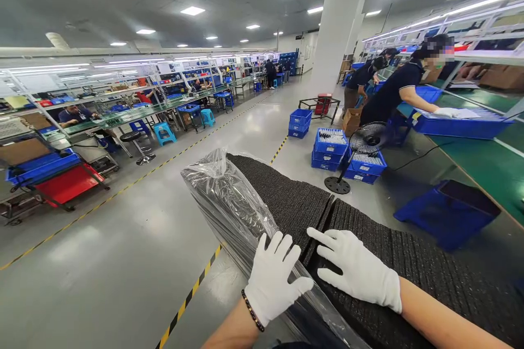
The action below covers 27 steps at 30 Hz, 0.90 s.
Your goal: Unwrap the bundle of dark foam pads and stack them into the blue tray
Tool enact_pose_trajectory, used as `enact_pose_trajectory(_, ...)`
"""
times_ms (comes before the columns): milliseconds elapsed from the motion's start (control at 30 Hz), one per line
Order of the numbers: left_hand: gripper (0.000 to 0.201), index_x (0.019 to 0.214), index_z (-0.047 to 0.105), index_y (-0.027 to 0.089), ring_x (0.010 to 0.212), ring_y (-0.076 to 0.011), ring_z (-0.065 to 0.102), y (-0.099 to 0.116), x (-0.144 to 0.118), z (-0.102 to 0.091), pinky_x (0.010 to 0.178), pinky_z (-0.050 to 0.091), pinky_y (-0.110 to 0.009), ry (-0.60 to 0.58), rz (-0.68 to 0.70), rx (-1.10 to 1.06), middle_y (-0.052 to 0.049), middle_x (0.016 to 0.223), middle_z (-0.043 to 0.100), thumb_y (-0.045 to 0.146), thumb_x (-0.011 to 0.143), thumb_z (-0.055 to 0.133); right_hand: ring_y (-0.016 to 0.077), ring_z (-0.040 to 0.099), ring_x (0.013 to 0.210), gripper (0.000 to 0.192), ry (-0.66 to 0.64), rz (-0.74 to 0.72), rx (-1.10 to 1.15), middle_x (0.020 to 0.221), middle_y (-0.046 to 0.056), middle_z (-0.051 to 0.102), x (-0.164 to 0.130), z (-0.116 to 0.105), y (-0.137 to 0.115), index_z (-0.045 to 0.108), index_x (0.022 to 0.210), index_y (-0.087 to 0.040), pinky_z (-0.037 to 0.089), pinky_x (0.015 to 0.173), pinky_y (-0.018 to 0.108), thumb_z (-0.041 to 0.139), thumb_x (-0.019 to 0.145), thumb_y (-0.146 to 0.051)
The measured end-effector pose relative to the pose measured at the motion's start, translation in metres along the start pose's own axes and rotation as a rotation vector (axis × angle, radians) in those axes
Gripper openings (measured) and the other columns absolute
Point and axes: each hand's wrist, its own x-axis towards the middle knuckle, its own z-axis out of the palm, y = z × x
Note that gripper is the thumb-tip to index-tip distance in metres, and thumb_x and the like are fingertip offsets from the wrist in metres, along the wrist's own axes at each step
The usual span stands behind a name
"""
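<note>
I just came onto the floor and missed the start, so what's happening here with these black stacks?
A person in white gloves has both hands on a long stack of thin black foam sheets partly covered by a clear plastic bag. The left hand lies flat on the bagged part; the right hand rests flat on the bare sheets, fingers spread. Neither hand grips anything. To the right, a co-worker in a dark shirt leans over a blue plastic tray on a green workbench.
</note>
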Motion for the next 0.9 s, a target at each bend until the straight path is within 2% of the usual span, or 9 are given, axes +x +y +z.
enact_pose_trajectory(133,0.053,0.117,0.063,0.025,0.120,-0.0266,0.056,-0.001,0.000,0.001,0.103,0.040,-0.051,0.049,-0.007,0.015,-0.003,0.127,0.065,0.065,0.088,0.044,0.0263,0.058,0.094,0.026,0.007,-0.058,-0.008,0.128,0.011,0.062,0.000,0.001,0.001,0.061,0.076,-0.018,0.049,0.073,0.042,0.048,0.090,-0.035)
enact_pose_trajectory(333,0.052,0.117,0.063,0.025,0.120,-0.0268,0.056,-0.003,-0.001,0.002,0.103,0.040,-0.051,0.046,-0.017,0.022,-0.003,0.127,0.065,0.064,0.087,0.046,0.0233,0.059,0.089,0.022,0.091,-0.015,0.068,0.113,0.013,0.067,-0.004,0.003,0.003,0.063,0.088,-0.017,0.049,0.076,0.040,0.049,0.090,-0.035)
enact_pose_trajectory(533,0.055,0.119,0.063,0.023,0.121,-0.0277,0.056,-0.007,-0.002,0.003,0.104,0.038,-0.051,0.053,-0.032,0.027,-0.004,0.128,0.065,0.065,0.088,0.044,0.0220,0.056,0.073,0.053,0.005,0.016,0.001,0.094,0.013,0.066,0.011,0.011,0.001,0.058,0.127,-0.014,0.044,0.065,0.037,0.050,0.089,-0.050)
enact_pose_trajectory(667,0.057,0.120,0.062,0.023,0.121,-0.0261,0.055,-0.010,-0.003,0.005,0.106,0.036,-0.050,0.067,-0.032,0.035,-0.003,0.128,0.065,0.066,0.087,0.045,0.0210,0.052,0.067,0.055,-0.016,0.008,-0.062,0.085,0.010,0.063,0.018,0.019,-0.001,0.062,0.124,-0.015,0.040,0.061,0.036,0.056,0.085,-0.053)
enact_pose_trajectory(900,0.055,0.121,0.061,0.022,0.121,-0.0247,0.055,-0.013,-0.005,0.002,0.108,0.033,-0.048,0.093,-0.043,0.061,-0.003,0.129,0.065,0.064,0.088,0.045,0.0214,0.056,0.074,0.039,0.045,0.011,-0.006,0.091,0.011,0.065,0.012,0.013,0.001,0.067,0.112,-0.017,0.044,0.065,0.036,0.053,0.088,-0.045)
